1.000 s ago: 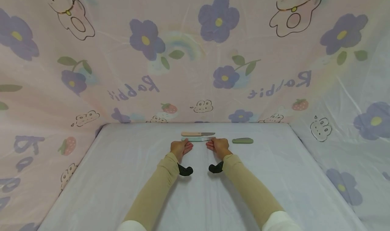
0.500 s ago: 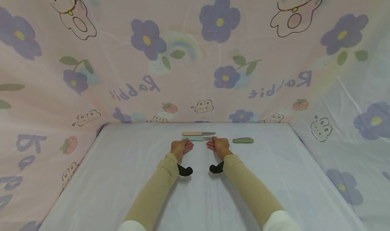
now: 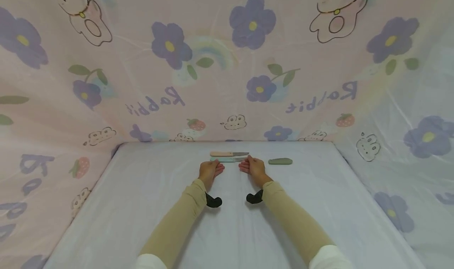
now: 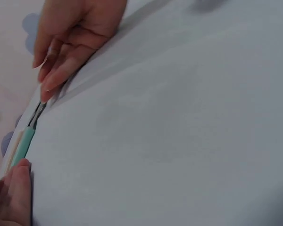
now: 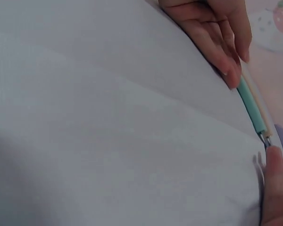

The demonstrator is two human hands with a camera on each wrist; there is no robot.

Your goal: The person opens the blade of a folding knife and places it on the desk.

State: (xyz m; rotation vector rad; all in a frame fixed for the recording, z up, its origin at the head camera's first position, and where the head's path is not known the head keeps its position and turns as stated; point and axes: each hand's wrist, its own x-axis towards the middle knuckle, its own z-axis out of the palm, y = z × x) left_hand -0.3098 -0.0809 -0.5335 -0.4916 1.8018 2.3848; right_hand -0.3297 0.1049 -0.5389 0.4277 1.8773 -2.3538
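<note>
A small knife with a teal handle point(image 3: 227, 159) lies crosswise near the far edge of the white-covered table, its blade to the right. My left hand point(image 3: 209, 173) pinches the handle's left end between thumb and fingers. By the blade tip is my right hand point(image 3: 256, 170), fingers nearly straight and thumb just above the tip. In the left wrist view its fingertips touch or almost touch the metal; the contact is partly hidden. A knife with a peach handle point(image 3: 221, 154) lies parallel, just behind the teal one.
To the right lies an olive-green object point(image 3: 280, 161) that looks like a folded knife. Patterned cloth point(image 3: 209, 83) hangs behind the table point(image 3: 159, 174) and along both sides. Black curved straps point(image 3: 213, 201) stick out from both wrists.
My right thumb has shifted slightly away from the blade tip, uncovering more of it. My left hand and the knives have stayed almost where they were, with a slight shift of the head view.
</note>
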